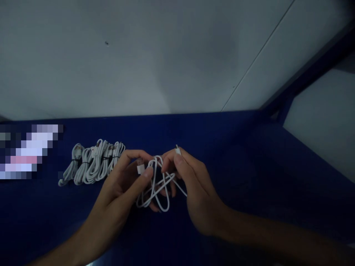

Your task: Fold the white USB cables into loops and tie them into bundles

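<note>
A loosely looped white USB cable hangs between my two hands above the blue table. My left hand is closed on the loops, its thumb pressing on them; the cable's wider USB plug sticks up beside that thumb. Between the thumb and fingers of my right hand is the smaller plug at the other end, its metal tip pointing up. Some of the right fingers reach behind the loops. Past my left hand lie several bundled white cables, bound with dark ties.
The blue tabletop runs up to a pale grey wall panel at the back. At the far left lies a blurred-out, bright object. A blue frame bar slants along the right side.
</note>
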`<state>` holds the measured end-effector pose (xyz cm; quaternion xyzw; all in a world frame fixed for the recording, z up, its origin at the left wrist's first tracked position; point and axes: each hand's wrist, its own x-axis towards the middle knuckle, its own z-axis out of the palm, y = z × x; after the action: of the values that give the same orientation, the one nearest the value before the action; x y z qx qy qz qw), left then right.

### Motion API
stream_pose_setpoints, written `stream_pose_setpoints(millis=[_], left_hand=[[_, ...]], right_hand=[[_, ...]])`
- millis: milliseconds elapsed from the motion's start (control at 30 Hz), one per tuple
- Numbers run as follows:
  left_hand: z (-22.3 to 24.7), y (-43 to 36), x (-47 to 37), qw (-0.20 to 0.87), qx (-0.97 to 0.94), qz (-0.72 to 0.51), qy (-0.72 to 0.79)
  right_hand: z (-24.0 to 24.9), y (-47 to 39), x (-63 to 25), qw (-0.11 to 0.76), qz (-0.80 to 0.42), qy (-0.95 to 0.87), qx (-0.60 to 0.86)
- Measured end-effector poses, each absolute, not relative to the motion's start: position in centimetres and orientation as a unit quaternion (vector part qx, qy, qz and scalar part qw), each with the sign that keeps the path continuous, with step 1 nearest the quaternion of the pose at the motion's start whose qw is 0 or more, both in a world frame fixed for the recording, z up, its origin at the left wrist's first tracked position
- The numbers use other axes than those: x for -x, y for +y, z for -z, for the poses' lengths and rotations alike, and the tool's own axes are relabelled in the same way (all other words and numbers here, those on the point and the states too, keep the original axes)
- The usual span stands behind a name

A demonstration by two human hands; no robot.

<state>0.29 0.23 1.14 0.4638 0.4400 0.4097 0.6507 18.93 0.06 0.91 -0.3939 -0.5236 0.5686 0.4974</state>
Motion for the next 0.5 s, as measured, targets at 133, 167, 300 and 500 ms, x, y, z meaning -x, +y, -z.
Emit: stream_pose_setpoints(millis=[133, 167, 300, 500], left_hand=[[-1.2, 0.7, -0.4, 0.679, -0.437, -0.402, 0.433], [-1.2, 0.8, -0.4, 0.687, -0.428, -0.399, 0.43], [-1.3, 1.2, -0.4, 0.695, -0.426, -0.381, 0.436], [-1.4, 1.1, -0.5, 0.671, -0.422, -0.392, 0.467]], right_hand=[[-0.4, 0.2, -18.8, 0.515, -0.57, -0.494, 0.407], [-0.3, 0.2, -18.9, 0.518, -0.568, -0.491, 0.411], [-0.2, 0.6, -19.0, 0.517, -0.564, -0.486, 0.423], [-0.4, 1.3, -19.0, 0.505, -0.577, -0.473, 0.434]])
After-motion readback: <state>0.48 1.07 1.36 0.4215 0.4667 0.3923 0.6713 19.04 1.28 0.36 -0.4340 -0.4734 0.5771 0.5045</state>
